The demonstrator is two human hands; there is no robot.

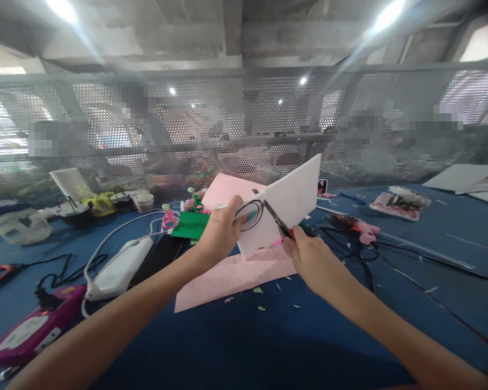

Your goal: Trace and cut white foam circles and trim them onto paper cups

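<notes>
My left hand (223, 230) pinches the left edge of a white foam sheet (295, 195), held up and tilted above the table. Black curved outlines are drawn on the sheet beside my left thumb. In my right hand (311, 252) is a pair of dark scissors (280, 221) with red on the handle. Their blades point up and left, lying against the sheet near the drawn curve; how far they cut into it I cannot tell. Below lies a pink sheet (228, 281), and another pink sheet (223, 189) stands behind my left hand.
On the left are a green sheet (189, 225), a white power strip (124, 265), a black phone-like slab (158, 257) and a magenta box (40, 325) with a plug. A pink glue gun (366, 232) and cables lie right. Small scraps dot the blue table (244, 346); a perforated metal screen (268, 124) stands behind.
</notes>
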